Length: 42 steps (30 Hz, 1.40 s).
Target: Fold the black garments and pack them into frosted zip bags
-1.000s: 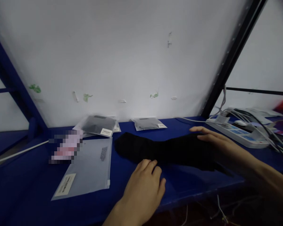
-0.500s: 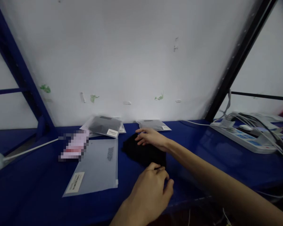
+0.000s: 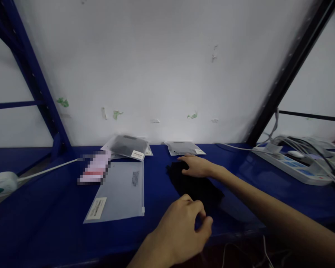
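Plastic pouches (image 3: 121, 193) lie beside and behind black cloth (image 3: 197, 189) under parted right fingers (image 3: 185, 158); left fingers (image 3: 198, 205) curl, grip unclear.

On the table (image 3: 58, 208), the cloth (image 3: 201, 189) lies between zip bag (image 3: 120, 190) and power strip (image 3: 309, 175).

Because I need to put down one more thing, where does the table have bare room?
Bare table shows between the black cloth and the power strip, beyond the right arm. Another patch lies left of the flat bag; a narrow gap runs between bag and cloth. Crowded: cables over the power strip, bags piled at back left.
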Each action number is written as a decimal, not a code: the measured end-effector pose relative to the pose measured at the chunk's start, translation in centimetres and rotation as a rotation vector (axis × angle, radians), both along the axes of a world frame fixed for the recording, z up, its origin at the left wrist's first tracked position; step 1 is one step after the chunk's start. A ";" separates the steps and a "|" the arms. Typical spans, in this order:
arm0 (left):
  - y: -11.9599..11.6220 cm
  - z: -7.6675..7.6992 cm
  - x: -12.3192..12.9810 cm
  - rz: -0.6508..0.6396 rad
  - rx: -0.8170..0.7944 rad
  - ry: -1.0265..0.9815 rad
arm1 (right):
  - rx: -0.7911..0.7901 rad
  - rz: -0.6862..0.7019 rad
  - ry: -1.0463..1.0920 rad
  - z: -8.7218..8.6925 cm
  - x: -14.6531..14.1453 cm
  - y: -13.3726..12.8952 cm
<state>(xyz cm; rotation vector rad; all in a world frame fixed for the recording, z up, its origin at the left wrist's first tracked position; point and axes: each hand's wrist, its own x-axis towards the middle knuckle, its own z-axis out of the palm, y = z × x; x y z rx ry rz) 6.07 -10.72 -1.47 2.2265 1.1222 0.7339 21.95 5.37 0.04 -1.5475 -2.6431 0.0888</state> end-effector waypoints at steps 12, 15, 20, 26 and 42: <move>3.6 2.9 -9.4 0.538 0.296 0.409 | 0.274 -0.058 0.076 -3.3 6.9 -0.2; 3.3 2.2 -10.1 0.567 0.262 0.562 | 0.297 -0.094 0.120 -3.8 7.9 0.5; 2.6 2.6 -7.1 0.346 0.195 0.602 | 0.278 -0.008 0.205 -4.2 9.4 1.3; 6.6 3.2 -3.8 0.194 0.176 0.583 | 0.180 0.048 0.340 -4.2 10.8 0.7; 11.8 0.7 -4.2 0.130 0.198 0.207 | 0.210 0.256 0.402 -0.7 6.2 -4.8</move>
